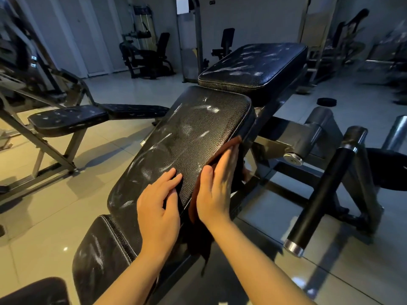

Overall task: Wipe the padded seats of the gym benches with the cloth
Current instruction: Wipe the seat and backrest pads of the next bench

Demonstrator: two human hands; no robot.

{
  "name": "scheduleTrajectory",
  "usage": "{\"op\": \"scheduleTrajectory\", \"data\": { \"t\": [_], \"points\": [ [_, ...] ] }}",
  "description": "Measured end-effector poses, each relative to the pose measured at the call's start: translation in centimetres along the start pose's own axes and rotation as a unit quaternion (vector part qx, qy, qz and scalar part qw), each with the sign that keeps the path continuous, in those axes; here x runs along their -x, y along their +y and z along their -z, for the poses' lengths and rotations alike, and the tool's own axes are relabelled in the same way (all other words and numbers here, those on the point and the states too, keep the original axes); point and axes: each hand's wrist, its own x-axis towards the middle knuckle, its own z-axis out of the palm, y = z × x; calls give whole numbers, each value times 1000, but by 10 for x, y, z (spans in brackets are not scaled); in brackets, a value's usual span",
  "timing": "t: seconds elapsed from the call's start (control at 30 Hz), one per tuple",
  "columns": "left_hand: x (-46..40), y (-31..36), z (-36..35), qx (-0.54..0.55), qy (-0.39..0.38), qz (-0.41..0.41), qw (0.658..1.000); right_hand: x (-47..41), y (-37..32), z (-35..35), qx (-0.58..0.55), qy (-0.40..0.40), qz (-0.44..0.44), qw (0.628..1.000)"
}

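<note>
A black padded seat with whitish smears fills the middle of the head view. Straight fingers of my right hand press a brown cloth flat against the seat's right side edge; part of the cloth hangs below my wrist. My left hand rests flat on the near right corner of the pad, fingers straight. A second smeared pad sits behind and above it, and a lower pad lies in front of it.
Another smeared bench stands at left on the tiled floor. Black roller bars and a steel frame stick out to the right of the seat. Several gym machines line the far wall.
</note>
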Motion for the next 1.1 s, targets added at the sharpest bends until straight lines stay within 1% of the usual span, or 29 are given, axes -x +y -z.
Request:
{"op": "scheduleTrajectory", "data": {
  "t": [0.07,0.13,0.23,0.3,0.37,0.43,0.53,0.7,0.77,0.87,0.97,1.1],
  "points": [
    [0,0,1,4,-4,9,1000,-11,0,3,7,13,24,1000],
    [1,0,0,5,-7,15,1000,-34,-5,7,6,45,38,998],
    [1,-1,0,13,-8,20,1000,-84,-10,17,23,99,36,994],
    [1,-2,-1,17,-7,25,1000,-112,-10,27,19,108,25,994],
    [1,-2,-1,20,-3,24,1000,-122,-10,29,9,111,20,994],
    [0,-2,-2,27,3,24,999,-114,-11,24,5,120,12,993],
    [0,1,-2,39,7,28,999,-80,-15,9,11,138,-3,990],
    [-3,5,7,70,0,34,997,12,-13,-29,15,118,-45,992],
    [0,8,19,41,-12,15,999,28,-14,-35,2,115,-50,992],
    [5,4,44,-21,-26,-30,999,24,-22,-32,-34,119,-49,991],
    [11,-14,59,-68,-16,-9,997,-8,-28,-21,-31,146,-60,987],
    [20,-30,47,-130,-25,-2,991,-81,-26,7,2,160,-74,984]
  ]
}}
